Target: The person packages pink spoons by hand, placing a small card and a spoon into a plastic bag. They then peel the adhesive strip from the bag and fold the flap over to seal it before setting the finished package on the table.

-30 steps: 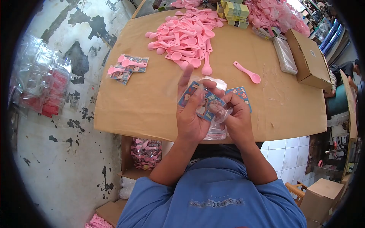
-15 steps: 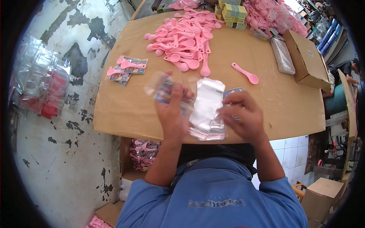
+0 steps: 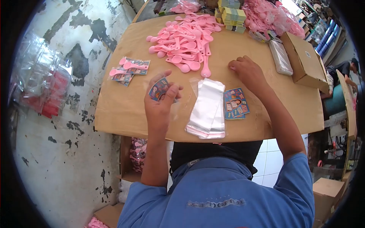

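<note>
My left hand [image 3: 161,100] holds a blue printed card [image 3: 159,89] in a clear bag, pinched by the thumb. To its right lies a stack of clear plastic bags [image 3: 206,108], with a small pile of blue cards [image 3: 235,103] beside it. My right hand [image 3: 245,70] is closed at the spot where a single pink spoon lay; only a bit of pink shows at its fingertips. A large heap of pink spoons [image 3: 186,41] is further back. At the left, pink spoons [image 3: 133,65] rest on bagged cards [image 3: 124,78].
Bundles of yellow cards [image 3: 233,16] and a bag of pink spoons [image 3: 266,17] stand at the back. An open cardboard box [image 3: 304,62] and a pack of clear bags [image 3: 280,57] are at the right. Another person [image 3: 344,74] is at the far right.
My right hand has moved from the bag stack up and right to the single spoon, uncovering the blue cards. My left hand has shifted slightly left with its bagged card.
</note>
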The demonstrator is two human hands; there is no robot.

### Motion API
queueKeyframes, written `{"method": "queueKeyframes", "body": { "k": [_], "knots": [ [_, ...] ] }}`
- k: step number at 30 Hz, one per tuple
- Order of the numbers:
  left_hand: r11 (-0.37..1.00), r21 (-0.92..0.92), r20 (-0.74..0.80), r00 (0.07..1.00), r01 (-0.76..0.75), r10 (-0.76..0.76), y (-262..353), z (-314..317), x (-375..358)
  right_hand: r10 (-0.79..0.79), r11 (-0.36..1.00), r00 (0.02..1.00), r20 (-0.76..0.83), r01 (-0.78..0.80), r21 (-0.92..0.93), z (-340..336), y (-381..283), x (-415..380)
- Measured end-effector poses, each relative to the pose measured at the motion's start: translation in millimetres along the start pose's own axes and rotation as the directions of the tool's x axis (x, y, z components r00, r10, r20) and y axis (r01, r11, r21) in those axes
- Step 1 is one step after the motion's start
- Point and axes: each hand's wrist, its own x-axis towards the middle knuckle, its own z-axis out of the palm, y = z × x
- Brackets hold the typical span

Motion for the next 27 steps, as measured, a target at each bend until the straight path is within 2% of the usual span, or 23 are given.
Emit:
{"method": "queueKeyframes", "body": {
  "k": [1,3,6,7,10,11,13,16,19,21,24,27],
  "knots": [
    [0.982,-0.186,-0.028,0.999,0.024,-0.03,-1,1,0,-0.001,1.0,1.0,0.021,0.0,0.014,-2,-2,3],
    [0.844,-0.534,-0.061,0.993,0.049,-0.096,-7,2,1,-0.036,0.995,0.998,-0.043,0.04,0.096,-4,0,4],
    [0.63,-0.776,-0.174,0.971,-0.032,-0.166,-23,-4,13,-0.029,0.994,0.989,-0.142,0.044,0.105,-18,-5,-1],
    [0.597,-0.799,-0.188,0.973,-0.07,-0.136,-23,-4,16,-0.02,0.995,0.985,-0.172,0.036,0.09,-29,-12,-4],
    [0.506,-0.846,-0.229,0.971,-0.167,-0.063,-24,-6,20,0.217,0.882,0.943,-0.253,-0.078,0.465,-72,-55,-24],
    [0.485,-0.854,-0.237,0.971,-0.188,-0.042,-23,-5,22,0.292,0.757,0.932,-0.214,-0.089,0.647,-69,-62,-35],
    [0.463,-0.86,-0.249,0.968,-0.216,-0.011,-21,-1,24,0.412,0.413,0.905,-0.102,-0.086,0.907,-61,-72,-56],
    [0.496,-0.835,-0.262,0.965,-0.237,0.019,-20,6,23,0.434,0.106,0.89,0.137,-0.202,0.974,-44,-94,-76],
    [0.575,-0.784,-0.235,0.969,-0.233,0.073,-22,15,19,0.411,-0.063,0.881,0.234,-0.229,0.971,-32,-116,-81],
    [0.622,-0.75,-0.193,0.974,-0.224,0.118,-24,23,15,0.408,-0.115,0.878,0.248,-0.22,0.969,-26,-126,-80],
    [0.622,-0.762,-0.115,0.983,-0.178,0.141,-25,35,8,0.38,-0.165,0.885,0.269,-0.221,0.961,-26,-138,-75],
    [0.586,-0.804,-0.085,0.995,-0.102,0.057,-26,41,4,0.319,-0.203,0.902,0.29,-0.234,0.951,-29,-146,-72]
  ]
}}
